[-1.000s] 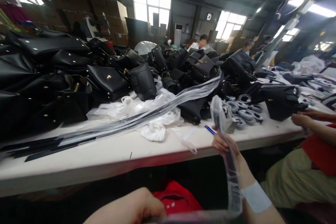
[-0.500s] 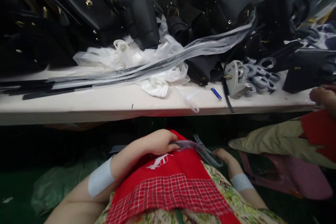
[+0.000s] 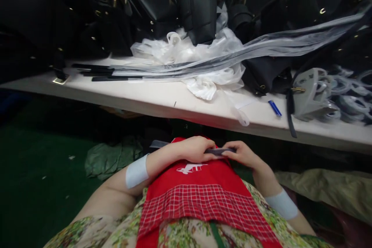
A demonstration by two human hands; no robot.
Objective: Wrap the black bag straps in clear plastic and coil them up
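Hands [image 3: 197, 149] on strap [image 3: 216, 151], apart from table edge [image 3: 157, 103]

At the grip: one left hand [image 3: 200, 149], one right hand [image 3: 244, 154], one dark strip [image 3: 216, 151] between. Either side of the grip, two pale patches [image 3: 137, 171]. Beyond, to the right, one blue tube [image 3: 274, 108], one pale holder [image 3: 308, 95]; farther beyond, many black bags [image 3: 200, 7], too overlapped to count.

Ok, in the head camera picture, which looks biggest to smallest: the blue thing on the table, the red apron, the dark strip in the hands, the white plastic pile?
1. Red apron
2. White plastic pile
3. Dark strip, partly hidden, but the bit showing looks bigger than the last one
4. Blue thing
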